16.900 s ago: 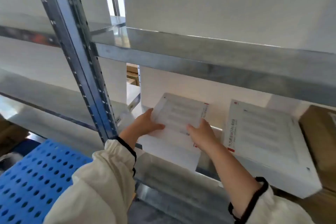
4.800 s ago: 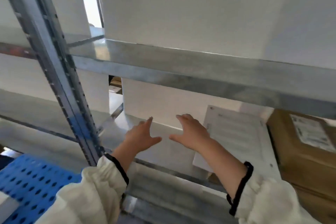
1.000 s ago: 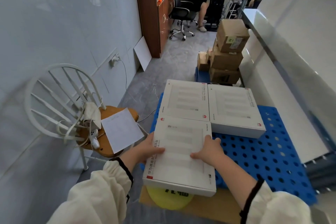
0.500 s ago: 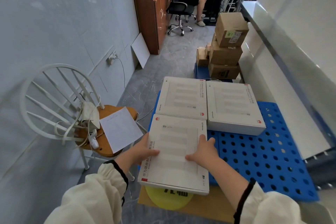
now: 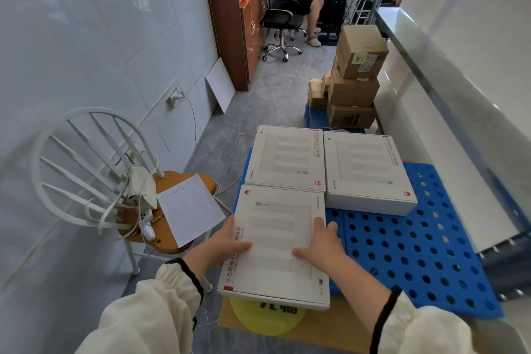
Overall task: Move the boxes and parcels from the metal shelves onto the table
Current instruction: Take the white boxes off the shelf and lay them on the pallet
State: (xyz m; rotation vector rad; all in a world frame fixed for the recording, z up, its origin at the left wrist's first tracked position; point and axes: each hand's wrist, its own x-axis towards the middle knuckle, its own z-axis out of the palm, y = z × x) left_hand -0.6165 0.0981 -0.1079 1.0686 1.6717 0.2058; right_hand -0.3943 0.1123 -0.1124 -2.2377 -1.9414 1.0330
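I hold a flat white box [image 5: 275, 241] with red corner marks over the near left part of the blue perforated table [image 5: 416, 256]. My left hand [image 5: 230, 244] grips its left edge and my right hand [image 5: 319, 247] grips its right side, thumbs on top. Two more white boxes lie side by side on the table just beyond it, one on the left [image 5: 287, 161] and one on the right [image 5: 367, 172]. The held box's far edge meets the left one. The metal shelves [image 5: 448, 72] run along the right.
A white chair [image 5: 94, 181] with a sheet of paper [image 5: 189, 210] stands to the left by the tiled wall. Brown cartons [image 5: 356, 77] are stacked on the floor beyond the table. Two people sit at a desk at the far end. A brown carton with a yellow disc [image 5: 267, 319] lies under the held box.
I have turned from the shelves to the table with a white box in both hands. Over the last second the box has moved forward, up against the left box on the table.
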